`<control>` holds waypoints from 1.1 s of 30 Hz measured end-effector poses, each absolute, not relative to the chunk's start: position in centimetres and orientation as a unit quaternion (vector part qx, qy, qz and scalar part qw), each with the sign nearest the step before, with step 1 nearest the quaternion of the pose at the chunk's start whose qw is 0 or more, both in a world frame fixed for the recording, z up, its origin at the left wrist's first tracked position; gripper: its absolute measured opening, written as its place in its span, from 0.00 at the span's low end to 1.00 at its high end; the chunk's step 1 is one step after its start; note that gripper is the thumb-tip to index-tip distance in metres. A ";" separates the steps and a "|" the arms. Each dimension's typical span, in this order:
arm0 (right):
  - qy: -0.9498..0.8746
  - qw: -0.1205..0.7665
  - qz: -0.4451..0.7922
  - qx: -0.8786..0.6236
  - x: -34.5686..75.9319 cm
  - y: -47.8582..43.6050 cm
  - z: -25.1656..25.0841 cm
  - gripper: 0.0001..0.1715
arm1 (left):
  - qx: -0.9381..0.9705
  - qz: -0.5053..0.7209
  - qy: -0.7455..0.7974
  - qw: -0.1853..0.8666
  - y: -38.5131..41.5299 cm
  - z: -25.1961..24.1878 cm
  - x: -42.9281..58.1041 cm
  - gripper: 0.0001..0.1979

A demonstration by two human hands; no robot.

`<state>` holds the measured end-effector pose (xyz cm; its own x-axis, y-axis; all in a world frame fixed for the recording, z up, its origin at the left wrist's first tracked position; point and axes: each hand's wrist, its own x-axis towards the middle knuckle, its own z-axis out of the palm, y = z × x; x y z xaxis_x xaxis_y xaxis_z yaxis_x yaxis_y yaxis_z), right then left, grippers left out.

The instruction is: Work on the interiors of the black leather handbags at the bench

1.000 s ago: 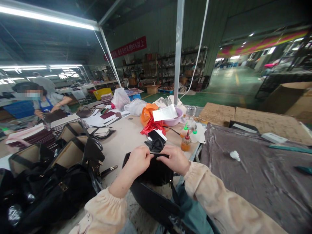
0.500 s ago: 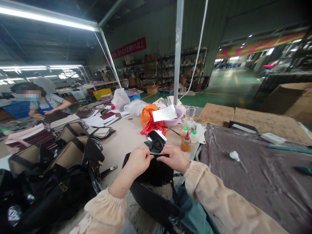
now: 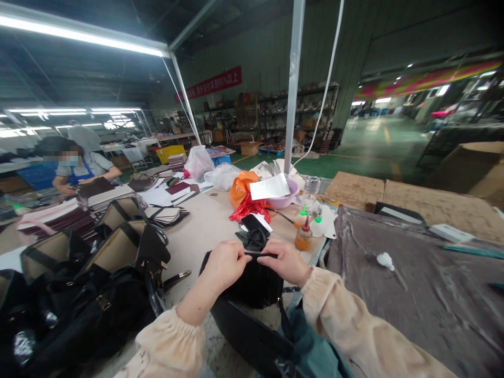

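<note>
A black handbag (image 3: 248,325) stands open at the table's near edge, close to my body. My left hand (image 3: 227,265) pinches its far top rim between thumb and fingers. Right beside it, my right hand (image 3: 286,262) pinches the same rim, the two thumbs almost meeting. The bag's dark inside shows below my hands, and a strap with a small metal fitting hangs at its right. Just beyond the rim lies a bundle of black strips (image 3: 252,236) on the table.
Several black bags (image 3: 98,294) crowd the left. Behind them are stacked panels (image 3: 59,223) and a co-worker (image 3: 84,168). Ahead lie a red plastic bag (image 3: 248,208), a purple basin (image 3: 285,199) and a bottle of orange liquid (image 3: 303,237). A grey-brown sheet (image 3: 394,294) covers the right surface.
The whole view has shifted slightly, so the scene sits a little further right and lower. Both hands keep their pinch on the bag's rim.
</note>
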<state>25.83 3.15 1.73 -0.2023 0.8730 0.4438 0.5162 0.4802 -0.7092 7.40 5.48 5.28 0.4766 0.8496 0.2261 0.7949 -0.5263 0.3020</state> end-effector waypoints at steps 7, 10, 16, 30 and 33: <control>-0.749 0.426 0.199 -0.468 25.9 3.5 1.5 0.08 | 0.867 0.154 0.466 0.082 5.5 5.8 5.5 0.13; -0.747 0.432 0.194 -0.467 26.0 3.6 1.3 0.09 | 0.868 0.152 0.469 0.059 5.6 5.7 5.5 0.12; -0.753 0.436 0.189 -0.456 26.2 3.6 1.1 0.09 | 0.863 0.140 0.485 0.029 5.5 5.4 5.9 0.12; -0.758 0.425 0.182 -0.461 26.1 3.4 1.4 0.08 | 0.880 0.147 0.452 0.026 5.4 5.4 5.4 0.12; -0.760 0.427 0.178 -0.457 26.1 3.3 1.4 0.08 | 0.873 0.143 0.466 0.010 5.4 5.3 5.6 0.12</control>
<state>26.10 3.31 1.45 -0.2185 0.8459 0.4865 0.5427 0.5196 -0.6599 5.58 5.41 5.31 0.5239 0.8171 0.2407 0.8113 -0.5647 0.1512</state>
